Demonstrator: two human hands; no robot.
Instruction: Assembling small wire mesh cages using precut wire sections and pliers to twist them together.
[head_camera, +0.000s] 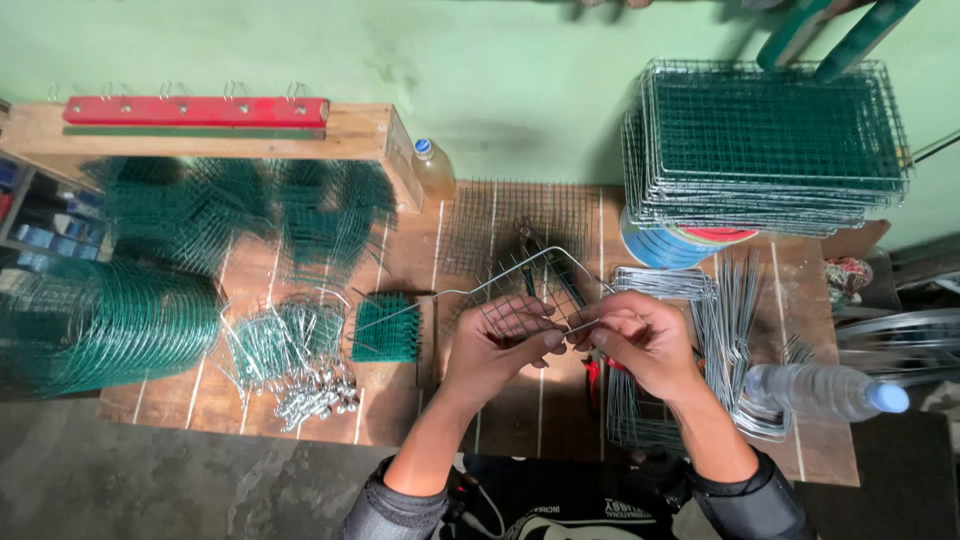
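Wooden board (400, 255) (wire mesh pieces (385, 330), bottle (825, 390))

Both hands' fingers (553, 338) on a wire frame (530, 275) above a wooden board (400, 250)

The person's 2 forearms are bare from wrist to elbow. The left hand (497, 350) and right hand (640, 340) wear no gloves or rings. Dark grey sleeves with lighter seams are pushed up above both elbows. A black garment with small white lettering covers the chest.

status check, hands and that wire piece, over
Left hand and right hand both pinching wire frame over mesh panel. Pliers beneath. Nothing blocking.
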